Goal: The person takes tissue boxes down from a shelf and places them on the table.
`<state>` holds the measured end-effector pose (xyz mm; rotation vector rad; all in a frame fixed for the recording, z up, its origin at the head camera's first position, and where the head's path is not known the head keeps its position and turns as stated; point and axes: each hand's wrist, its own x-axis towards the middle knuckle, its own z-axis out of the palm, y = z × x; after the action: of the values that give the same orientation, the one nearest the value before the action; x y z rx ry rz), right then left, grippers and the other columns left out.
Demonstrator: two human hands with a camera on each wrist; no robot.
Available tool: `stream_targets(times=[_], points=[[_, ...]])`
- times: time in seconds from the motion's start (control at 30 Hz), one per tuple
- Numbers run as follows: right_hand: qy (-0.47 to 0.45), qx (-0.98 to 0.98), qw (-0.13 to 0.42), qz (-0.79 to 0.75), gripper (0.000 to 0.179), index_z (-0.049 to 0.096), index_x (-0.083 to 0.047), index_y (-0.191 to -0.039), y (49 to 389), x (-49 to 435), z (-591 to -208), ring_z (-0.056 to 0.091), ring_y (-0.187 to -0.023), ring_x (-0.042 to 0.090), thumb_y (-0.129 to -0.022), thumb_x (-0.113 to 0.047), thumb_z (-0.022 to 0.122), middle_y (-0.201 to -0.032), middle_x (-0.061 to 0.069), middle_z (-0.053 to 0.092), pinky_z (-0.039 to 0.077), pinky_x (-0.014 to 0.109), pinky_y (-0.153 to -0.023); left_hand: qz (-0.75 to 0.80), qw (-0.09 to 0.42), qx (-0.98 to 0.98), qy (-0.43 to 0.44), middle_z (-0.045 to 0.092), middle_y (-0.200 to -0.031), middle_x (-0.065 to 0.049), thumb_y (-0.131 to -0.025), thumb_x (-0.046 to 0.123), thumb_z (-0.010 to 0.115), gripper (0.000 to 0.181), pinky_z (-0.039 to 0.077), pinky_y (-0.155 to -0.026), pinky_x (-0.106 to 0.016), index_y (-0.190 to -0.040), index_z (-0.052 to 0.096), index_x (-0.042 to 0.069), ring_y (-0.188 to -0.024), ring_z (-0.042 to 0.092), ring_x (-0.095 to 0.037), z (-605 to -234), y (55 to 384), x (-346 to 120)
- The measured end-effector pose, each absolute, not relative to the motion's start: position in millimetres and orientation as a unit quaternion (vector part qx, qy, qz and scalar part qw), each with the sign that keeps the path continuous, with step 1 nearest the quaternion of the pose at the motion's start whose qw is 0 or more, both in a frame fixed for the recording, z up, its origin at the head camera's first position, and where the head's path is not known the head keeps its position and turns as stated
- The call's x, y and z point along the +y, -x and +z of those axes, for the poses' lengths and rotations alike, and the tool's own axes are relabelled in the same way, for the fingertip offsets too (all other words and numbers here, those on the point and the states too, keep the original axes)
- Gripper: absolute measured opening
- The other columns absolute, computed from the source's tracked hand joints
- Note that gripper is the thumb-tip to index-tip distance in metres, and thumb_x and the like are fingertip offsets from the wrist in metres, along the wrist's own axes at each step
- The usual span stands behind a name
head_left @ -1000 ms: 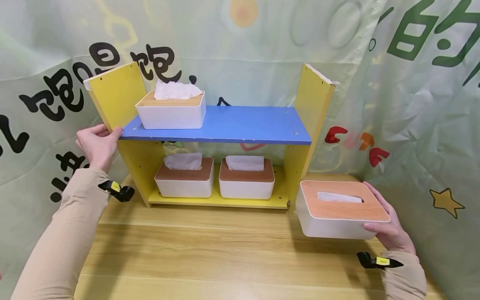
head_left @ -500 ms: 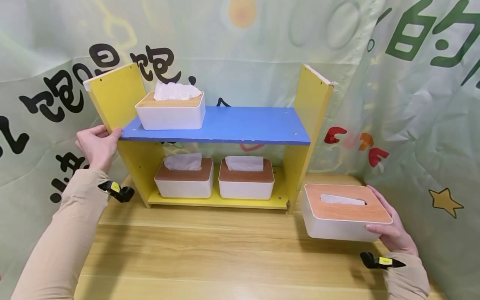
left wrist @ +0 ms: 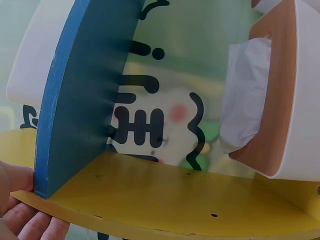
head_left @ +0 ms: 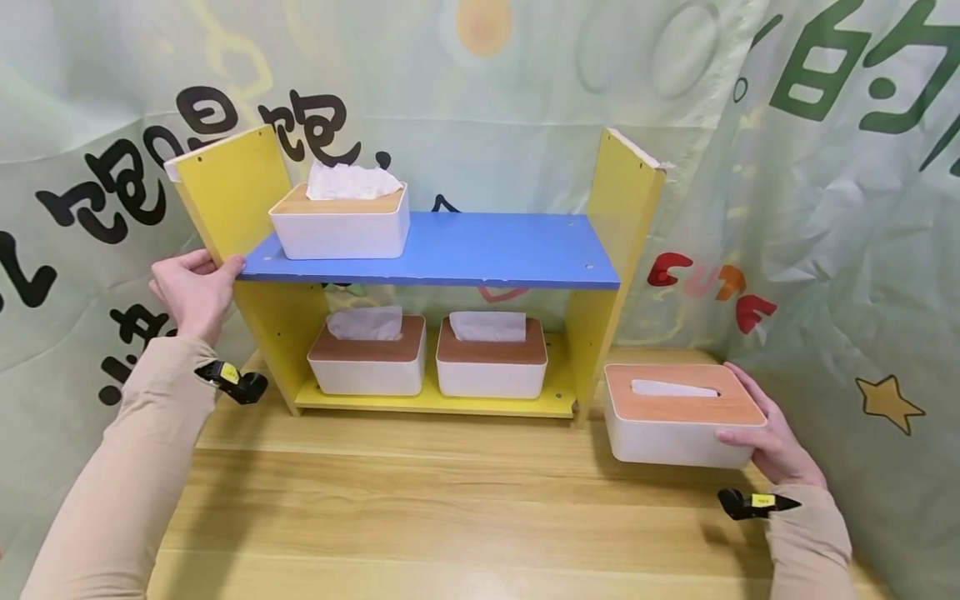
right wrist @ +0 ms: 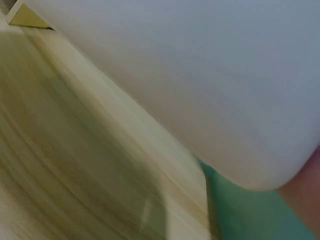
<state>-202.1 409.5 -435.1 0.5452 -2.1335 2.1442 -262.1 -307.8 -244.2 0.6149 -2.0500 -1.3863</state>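
Right hand (head_left: 780, 443) first, in the head view: it's grasping a tissue box (head_left: 686, 412) by its right end, thumb on the front face, and the box is up above the table (head_left: 450, 508), just right of the shelf (head_left: 626, 204). Over on the other side, the left hand (head_left: 197, 293) grips the shelf's left edge at the blue board (head_left: 510, 246). One box (head_left: 341, 235) sits upstairs at the left; two more, a left one (head_left: 367, 377) and a right one (head_left: 491, 381), share the bottom level.

To the left wrist: thumb against the blue board's front edge, fingers around the yellow side panel (left wrist: 190, 205).

Right wrist now, and the held box's white wall fills much of the view, table below, a sliver of shelf in the top left corner.
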Motion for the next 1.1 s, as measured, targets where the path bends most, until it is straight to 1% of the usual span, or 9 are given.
stream_targets(times=[0.17, 0.27, 0.5, 0.73, 0.9, 1.1], points=[[-0.156, -0.689, 0.026, 0.707, 0.092, 0.031, -0.028, -0.154, 210.6, 411.0, -439.9, 0.059, -0.11, -0.001, -0.079, 0.018, 0.06, -0.135, -0.019, 0.053, 0.05, 0.014, -0.086, -0.516, 0.292, -0.771, -0.232, 0.042, -0.048, 0.039, -0.089, 0.03, 0.074, 0.051, 0.018, -0.112, -0.03, -0.133, 0.064, 0.008, -0.137, 0.025, -0.004, -245.6, 261.8, -307.5], [-0.14, -0.686, 0.024, 0.713, 0.089, 0.031, -0.029, -0.152, 216.6, 410.2, -441.3, 0.058, -0.109, -0.002, -0.082, 0.017, 0.06, -0.133, -0.018, 0.052, 0.05, 0.014, -0.086, -0.516, 0.293, -0.771, -0.233, 0.043, -0.049, 0.039, -0.089, 0.03, 0.074, 0.051, 0.018, -0.112, -0.03, -0.133, 0.064, 0.008, -0.137, 0.025, -0.004, -245.7, 261.7, -307.6], [-0.111, -0.695, 0.02, 0.71, 0.087, 0.029, -0.031, -0.151, 230.1, 406.6, -439.8, 0.054, -0.108, -0.005, -0.084, 0.012, 0.064, -0.13, -0.017, 0.046, 0.048, 0.013, -0.086, -0.515, 0.286, -0.772, -0.237, 0.043, -0.05, 0.039, -0.09, 0.031, 0.073, 0.051, 0.017, -0.113, -0.029, -0.135, 0.063, 0.009, -0.138, 0.024, -0.004, -243.6, 261.8, -307.1], [-0.099, -0.712, 0.006, 0.696, 0.086, 0.028, -0.033, -0.15, 236.4, 405.7, -441.3, 0.055, -0.106, -0.005, -0.085, 0.008, 0.067, -0.128, -0.019, 0.047, 0.05, 0.014, -0.085, -0.514, 0.286, -0.774, -0.234, 0.043, -0.051, 0.038, -0.09, 0.031, 0.073, 0.051, 0.016, -0.116, -0.029, -0.135, 0.063, 0.007, -0.141, 0.023, -0.007, -242.9, 261.8, -306.8], [-0.094, -0.73, -0.008, 0.677, 0.089, 0.025, -0.036, -0.151, 241.2, 407.7, -441.7, 0.054, -0.105, -0.006, -0.085, 0.005, 0.068, -0.126, -0.021, 0.045, 0.049, 0.013, -0.085, -0.514, 0.285, -0.774, -0.235, 0.043, -0.052, 0.038, -0.09, 0.031, 0.073, 0.052, 0.016, -0.116, -0.029, -0.135, 0.063, 0.007, -0.142, 0.022, -0.007, -242.5, 261.8, -306.8], [-0.092, -0.768, -0.048, 0.633, 0.096, 0.013, -0.036, -0.156, 246.7, 412.1, -434.4, 0.053, -0.104, -0.007, -0.086, 0.0, 0.069, -0.126, -0.021, 0.039, 0.048, 0.011, -0.085, -0.52, 0.284, -0.771, -0.235, 0.045, -0.056, 0.035, -0.09, 0.032, 0.073, 0.052, 0.016, -0.116, -0.028, -0.136, 0.063, 0.008, -0.143, 0.021, -0.006, -242.0, 261.6, -307.2]])
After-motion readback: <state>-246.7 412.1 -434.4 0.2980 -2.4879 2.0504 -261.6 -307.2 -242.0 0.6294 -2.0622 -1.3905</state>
